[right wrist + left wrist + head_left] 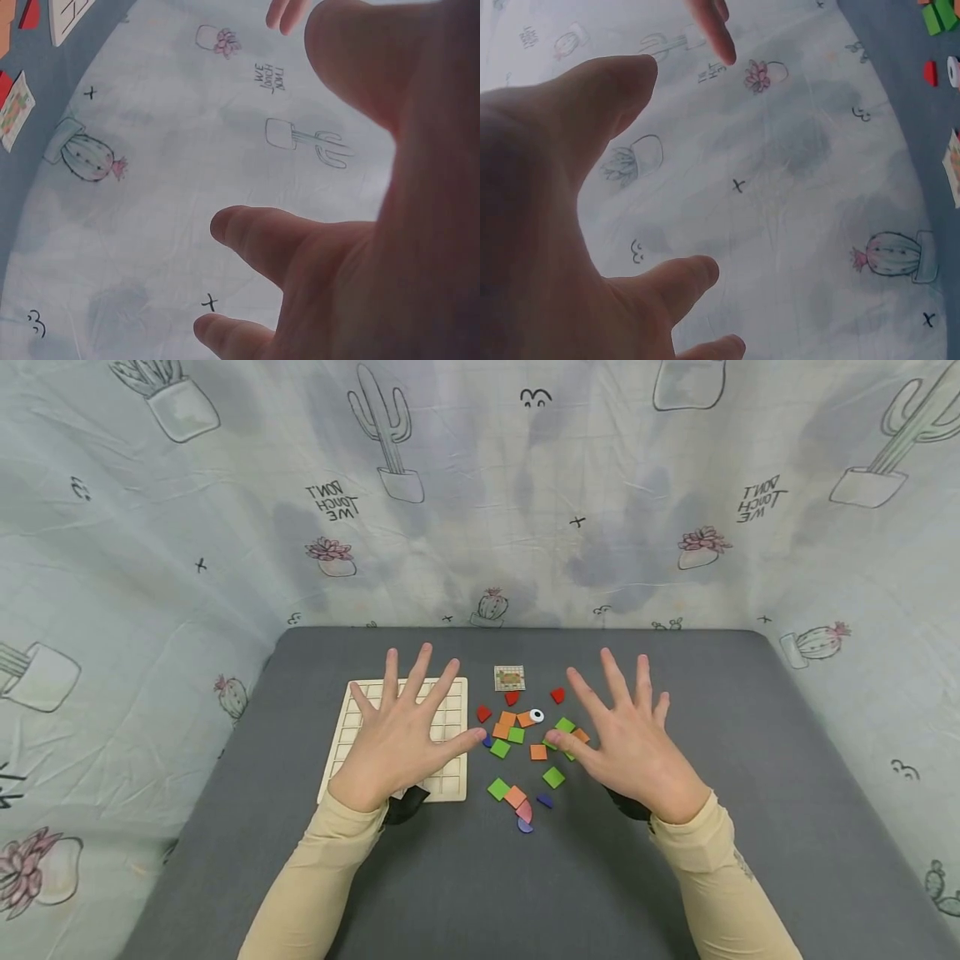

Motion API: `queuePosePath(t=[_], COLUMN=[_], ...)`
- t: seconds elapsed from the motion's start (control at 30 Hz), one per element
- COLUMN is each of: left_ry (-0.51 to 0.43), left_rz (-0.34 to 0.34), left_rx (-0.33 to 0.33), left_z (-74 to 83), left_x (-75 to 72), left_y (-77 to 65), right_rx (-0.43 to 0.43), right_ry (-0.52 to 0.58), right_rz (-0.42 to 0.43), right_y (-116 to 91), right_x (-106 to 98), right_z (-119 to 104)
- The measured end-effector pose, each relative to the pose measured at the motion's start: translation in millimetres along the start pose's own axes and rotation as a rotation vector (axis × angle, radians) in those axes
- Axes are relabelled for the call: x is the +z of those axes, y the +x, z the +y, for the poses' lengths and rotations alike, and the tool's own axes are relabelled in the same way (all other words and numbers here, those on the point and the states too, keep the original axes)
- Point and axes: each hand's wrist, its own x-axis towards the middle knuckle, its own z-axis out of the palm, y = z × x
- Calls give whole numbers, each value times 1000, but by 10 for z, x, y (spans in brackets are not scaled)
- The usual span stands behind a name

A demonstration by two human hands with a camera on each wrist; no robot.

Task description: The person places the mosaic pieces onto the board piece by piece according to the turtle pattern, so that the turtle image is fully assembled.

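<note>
Both hands are held up with fingers spread, and neither holds anything. My left hand (397, 731) overlaps a pale wooden grid board (456, 785) in the head view and hides part of it. To the right, my right hand (633, 743) covers the edge of a scatter of small flat pieces. Among them are orange squares (538, 752), green squares (553, 777), red pieces (483, 713), a pink quarter-round piece (524, 811), blue pieces (544, 800) and a white ring with a dark centre (536, 716). A small patterned card (509, 677) lies behind them.
A grey table (600, 893) carries everything. Behind it and along both sides hangs a pale cloth (465, 527) printed with cacti and lettering. The cloth meets the table's back edge.
</note>
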Motion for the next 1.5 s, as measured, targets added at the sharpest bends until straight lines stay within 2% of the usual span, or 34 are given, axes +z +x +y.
queuePosePath(t=[1.03, 1.23, 1.5], left_ry=[-29, -24, 7], left_rz=[-18, -33, -69], left_rx=[-7, -21, -59], left_z=[-69, -164, -416], left_x=[9, 31, 113], left_y=[0, -28, -108], right_rx=[-2, -7, -27], right_ry=[3, 4, -5], right_rz=[1, -4, -6], right_y=[18, 44, 89], right_x=[-3, 27, 54], right_z=[65, 78, 83])
